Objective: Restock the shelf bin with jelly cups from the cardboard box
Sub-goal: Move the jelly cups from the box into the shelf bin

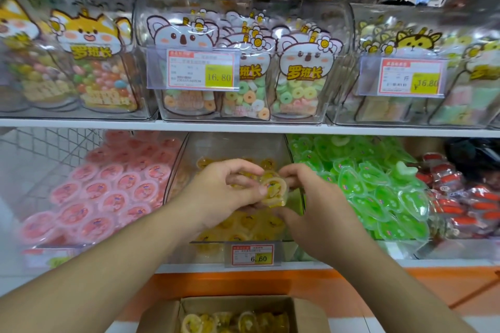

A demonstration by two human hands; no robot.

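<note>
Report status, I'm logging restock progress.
Both hands, left and right, grip yellow jelly cups over the middle bin. Box below holds more. Nothing in the way.

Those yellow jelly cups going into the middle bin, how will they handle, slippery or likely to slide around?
The yellow jelly cups look glossy, so probably slick; both the left hand and right hand hold them. They seem rigid and small, likely light. Those in the bin lie jumbled, so new ones may slide or tip.
</note>
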